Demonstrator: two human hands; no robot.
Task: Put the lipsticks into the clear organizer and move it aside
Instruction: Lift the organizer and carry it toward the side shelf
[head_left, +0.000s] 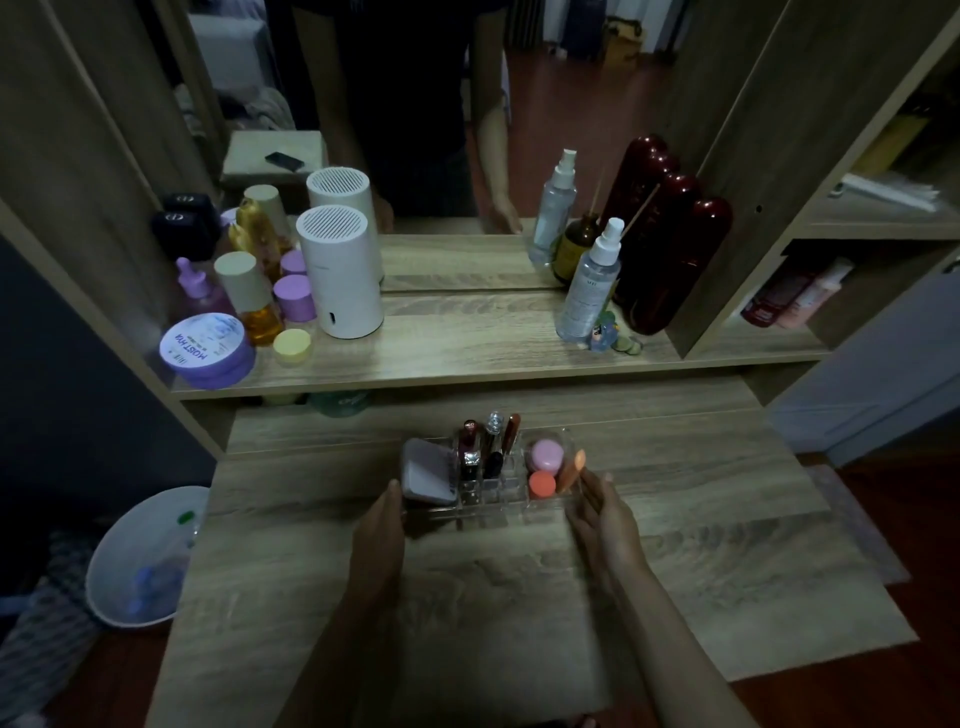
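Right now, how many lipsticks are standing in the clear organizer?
4 that I can make out, all in the organizer's middle slots: back left, back middle, back right, and front. In this dim light, a short one could be hidden.

bare forearms (670, 623), no sleeves

The clear organizer (488, 506) sits on the wooden table (675, 571), with lipsticks (470, 452) standing inside. The left hand (382, 525) and right hand (605, 519) flank its ends.
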